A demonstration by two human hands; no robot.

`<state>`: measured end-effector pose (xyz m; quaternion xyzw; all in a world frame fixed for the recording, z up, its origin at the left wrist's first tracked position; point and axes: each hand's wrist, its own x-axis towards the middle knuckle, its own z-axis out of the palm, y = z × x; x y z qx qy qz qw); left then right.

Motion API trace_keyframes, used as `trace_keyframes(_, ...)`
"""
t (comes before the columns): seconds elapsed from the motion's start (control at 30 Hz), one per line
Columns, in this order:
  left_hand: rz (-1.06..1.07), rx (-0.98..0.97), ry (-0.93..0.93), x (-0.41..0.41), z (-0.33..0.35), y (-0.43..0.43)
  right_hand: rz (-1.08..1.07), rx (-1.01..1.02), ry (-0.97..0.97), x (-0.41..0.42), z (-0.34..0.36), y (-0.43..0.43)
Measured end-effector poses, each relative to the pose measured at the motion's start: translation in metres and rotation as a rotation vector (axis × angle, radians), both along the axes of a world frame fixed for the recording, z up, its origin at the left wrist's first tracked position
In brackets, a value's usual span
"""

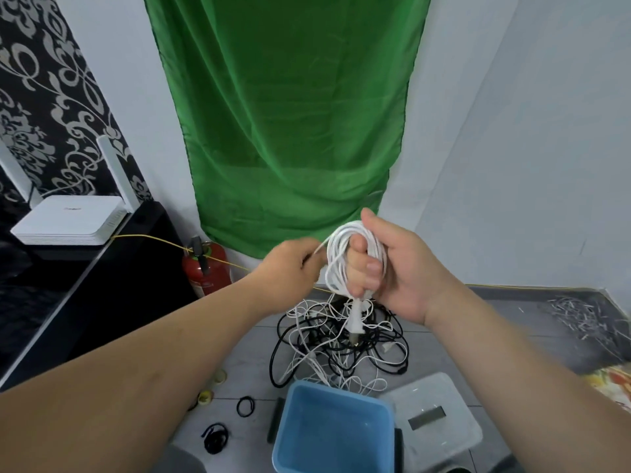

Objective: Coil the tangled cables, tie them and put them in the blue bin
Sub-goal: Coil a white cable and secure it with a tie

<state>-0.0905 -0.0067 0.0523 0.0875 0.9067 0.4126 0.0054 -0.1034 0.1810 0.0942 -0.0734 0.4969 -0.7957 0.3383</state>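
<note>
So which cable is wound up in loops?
The white cable held up in the right hand. The other black and white cables lie tangled on the floor.

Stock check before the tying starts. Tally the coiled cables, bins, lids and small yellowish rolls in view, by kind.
Coiled cables: 1, the white coil in the right hand
Blue bins: 1
Clear lids: 1
Yellowish rolls: 2
Total: 5
</note>
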Motion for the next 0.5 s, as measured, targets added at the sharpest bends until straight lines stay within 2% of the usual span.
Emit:
trace_keyframes(0.07,-0.085,-0.110,-0.231,0.005,-0.015,-0.002,-0.148,-0.123,-0.070,-0.006,-0.002,0.001)
trace_keyframes(0.13,-0.169,-0.131,-0.392,0.009,-0.026,-0.001,-0.316,-0.258,-0.137,-0.013,-0.001,0.007)
trace_keyframes(0.2,-0.239,-0.155,-0.471,0.013,-0.033,0.003,-0.450,-0.324,-0.151,-0.021,-0.001,0.015)
trace_keyframes(0.3,-0.352,-0.284,-0.494,0.014,-0.036,0.010,-0.596,-0.287,-0.155,-0.029,-0.006,0.023)
trace_keyframes(0.33,-0.375,-0.293,-0.481,0.014,-0.035,0.012,-0.641,-0.197,-0.119,-0.031,-0.010,0.025)
trace_keyframes(0.4,-0.391,-0.254,-0.398,0.015,-0.028,0.019,-0.718,0.131,0.065,-0.033,-0.018,0.028)
trace_keyframes(0.5,-0.342,-0.225,-0.039,0.013,-0.005,0.031,-0.697,0.626,0.489,-0.029,-0.025,0.033)
